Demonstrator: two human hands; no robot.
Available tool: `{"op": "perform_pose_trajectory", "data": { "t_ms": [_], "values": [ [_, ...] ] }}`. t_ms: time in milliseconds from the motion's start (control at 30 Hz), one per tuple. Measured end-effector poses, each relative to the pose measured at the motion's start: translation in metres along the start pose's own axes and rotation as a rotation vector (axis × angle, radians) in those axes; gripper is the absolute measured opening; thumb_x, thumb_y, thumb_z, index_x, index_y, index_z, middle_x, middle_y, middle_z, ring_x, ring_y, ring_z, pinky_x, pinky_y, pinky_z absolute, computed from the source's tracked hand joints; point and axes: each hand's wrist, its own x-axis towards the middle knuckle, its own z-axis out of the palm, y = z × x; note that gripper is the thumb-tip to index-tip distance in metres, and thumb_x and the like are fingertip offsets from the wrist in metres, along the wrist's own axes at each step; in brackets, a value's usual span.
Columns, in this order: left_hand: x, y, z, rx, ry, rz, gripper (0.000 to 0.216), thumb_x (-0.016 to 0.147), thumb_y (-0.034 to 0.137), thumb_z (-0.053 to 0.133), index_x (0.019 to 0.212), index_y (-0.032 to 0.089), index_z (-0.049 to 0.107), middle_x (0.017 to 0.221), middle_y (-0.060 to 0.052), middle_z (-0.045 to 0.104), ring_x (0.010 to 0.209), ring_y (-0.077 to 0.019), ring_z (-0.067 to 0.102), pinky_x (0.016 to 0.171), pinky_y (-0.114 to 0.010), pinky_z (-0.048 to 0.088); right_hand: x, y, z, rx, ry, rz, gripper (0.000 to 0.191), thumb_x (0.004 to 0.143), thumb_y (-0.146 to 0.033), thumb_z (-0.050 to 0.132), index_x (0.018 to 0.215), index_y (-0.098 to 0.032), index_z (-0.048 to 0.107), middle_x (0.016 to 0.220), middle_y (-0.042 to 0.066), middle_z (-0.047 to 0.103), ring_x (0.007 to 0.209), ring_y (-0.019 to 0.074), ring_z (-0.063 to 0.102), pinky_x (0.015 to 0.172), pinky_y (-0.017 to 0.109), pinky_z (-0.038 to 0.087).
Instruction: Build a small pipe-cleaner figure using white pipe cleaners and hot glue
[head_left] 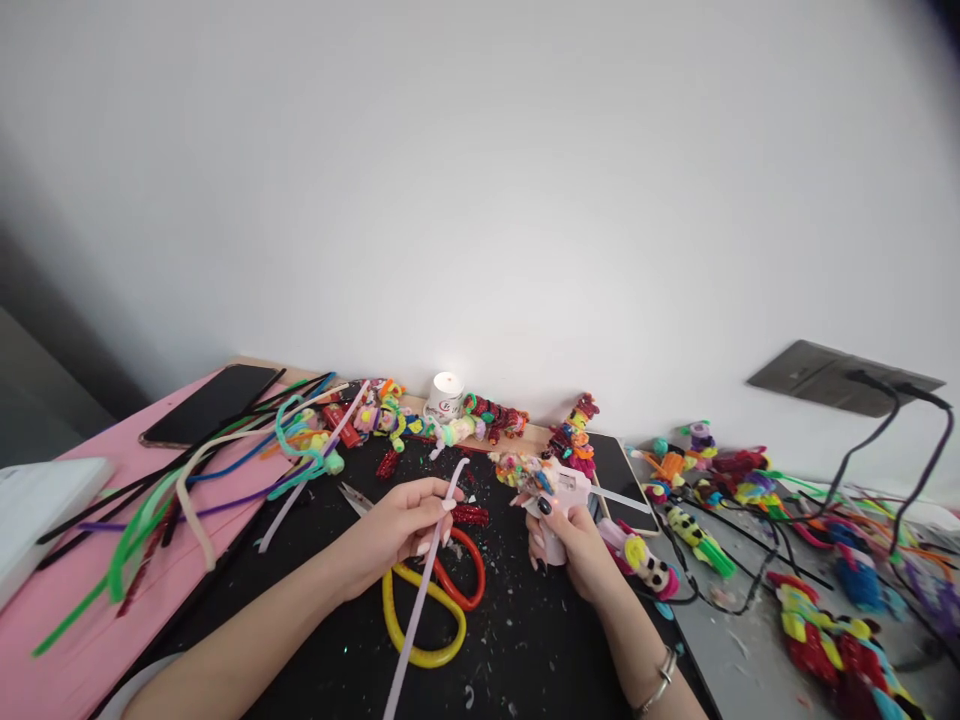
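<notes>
Over the dark surface [540,640], at five o'clock, the right hand [577,540] wraps the pale glue gun [573,487] by its handle: rigid, probably light, the fuzz-crusted front end [517,472] likely hot and best avoided. And at half past six, the left hand [405,525] pinches the lilac pipe cleaner [419,600], seemingly feather-light, soft and bendy, best held just below that curled tip [461,463] at its one o'clock!

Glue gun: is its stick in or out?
Partly in: the pale stick juts from the back of the glue gun in the right hand.
</notes>
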Motion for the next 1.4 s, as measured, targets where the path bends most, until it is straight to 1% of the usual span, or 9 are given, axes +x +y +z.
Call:
{"op": "perform_pose_trajectory", "data": {
  "t_ms": [100, 200, 333, 433, 633, 767, 967, 1200, 1400],
  "values": [
    [0.0, 0.001, 0.001, -0.017, -0.041, 0.011, 0.022, 0.08, 0.032, 0.062, 0.089, 0.012, 0.058, 0.058, 0.003, 0.053, 0.047, -0.0043, 0.031, 0.047, -0.02, 0.022, 0.001, 0.003, -0.002, -0.029, -0.019, 0.013, 0.041, 0.074, -0.053, 0.069, 0.085, -0.015, 0.059, 0.054, -0.006, 0.045, 0.038, 0.0064, 0.041, 0.039, 0.022, 0.041],
    [-0.001, 0.002, 0.001, -0.039, -0.05, -0.011, 0.02, 0.079, 0.031, 0.064, 0.084, 0.013, 0.058, 0.058, 0.002, 0.053, 0.048, -0.005, 0.033, 0.048, -0.019, 0.024, 0.002, 0.007, -0.002, -0.086, -0.026, 0.002, 0.043, 0.073, -0.056, 0.068, 0.085, -0.015, 0.059, 0.053, -0.007, 0.046, 0.037, 0.0063, 0.04, 0.038, 0.022, 0.04],
    [-0.003, 0.0, 0.001, -0.069, -0.061, -0.028, 0.017, 0.08, 0.029, 0.064, 0.082, 0.013, 0.059, 0.059, 0.003, 0.053, 0.049, -0.0049, 0.033, 0.05, -0.019, 0.027, 0.002, 0.009, 0.0, -0.164, 0.025, -0.01, 0.045, 0.071, -0.057, 0.069, 0.082, -0.016, 0.056, 0.051, -0.008, 0.045, 0.036, 0.006, 0.039, 0.037, 0.021, 0.038],
    [-0.002, -0.003, 0.0, -0.082, -0.058, -0.029, 0.016, 0.081, 0.029, 0.064, 0.08, 0.013, 0.059, 0.059, 0.002, 0.054, 0.049, -0.0049, 0.034, 0.05, -0.018, 0.027, 0.002, 0.009, 0.002, -0.221, 0.04, -0.023, 0.043, 0.074, -0.056, 0.067, 0.082, -0.016, 0.055, 0.05, -0.008, 0.045, 0.036, 0.0063, 0.039, 0.038, 0.021, 0.038],
    [0.0, -0.002, 0.0, -0.098, -0.058, -0.034, 0.017, 0.08, 0.028, 0.065, 0.079, 0.013, 0.06, 0.059, 0.002, 0.054, 0.047, -0.0043, 0.035, 0.046, -0.018, 0.024, 0.001, 0.013, 0.0, -0.306, 0.054, -0.046, 0.034, 0.079, -0.05, 0.063, 0.077, -0.018, 0.052, 0.048, -0.006, 0.048, 0.038, 0.0084, 0.04, 0.038, 0.021, 0.035],
    [-0.002, 0.0, 0.002, -0.119, -0.055, -0.041, 0.017, 0.079, 0.028, 0.066, 0.077, 0.013, 0.06, 0.057, 0.003, 0.053, 0.046, -0.0035, 0.032, 0.044, -0.018, 0.021, 0.002, 0.018, -0.002, -0.383, 0.084, -0.068, 0.031, 0.08, -0.047, 0.062, 0.074, -0.019, 0.051, 0.045, -0.006, 0.048, 0.038, 0.0092, 0.041, 0.039, 0.022, 0.034],
    [-0.003, 0.001, 0.003, -0.158, -0.073, -0.05, 0.014, 0.08, 0.024, 0.066, 0.076, 0.012, 0.06, 0.055, 0.004, 0.052, 0.042, -0.0015, 0.027, 0.042, -0.016, 0.019, 0.001, 0.019, 0.0, -0.503, 0.128, -0.077, 0.024, 0.08, -0.042, 0.06, 0.075, -0.019, 0.056, 0.044, -0.006, 0.048, 0.036, 0.0095, 0.04, 0.039, 0.022, 0.032],
    [-0.003, 0.003, 0.005, -0.186, -0.046, -0.064, 0.013, 0.078, 0.023, 0.068, 0.076, 0.012, 0.061, 0.055, 0.004, 0.052, 0.042, -0.0012, 0.03, 0.041, -0.014, 0.019, 0.0, 0.017, 0.003, -0.577, 0.151, -0.084, 0.024, 0.081, -0.042, 0.059, 0.077, -0.018, 0.057, 0.045, -0.005, 0.048, 0.038, 0.0106, 0.042, 0.041, 0.023, 0.034],
    [-0.004, 0.003, 0.005, -0.191, -0.051, -0.075, 0.015, 0.077, 0.025, 0.069, 0.076, 0.012, 0.06, 0.055, 0.004, 0.052, 0.041, -0.0011, 0.028, 0.041, -0.015, 0.019, 0.0, 0.016, 0.004, -0.6, 0.162, -0.084, 0.025, 0.081, -0.043, 0.058, 0.075, -0.018, 0.056, 0.045, -0.005, 0.048, 0.039, 0.0104, 0.041, 0.041, 0.023, 0.033]
  ]
}}
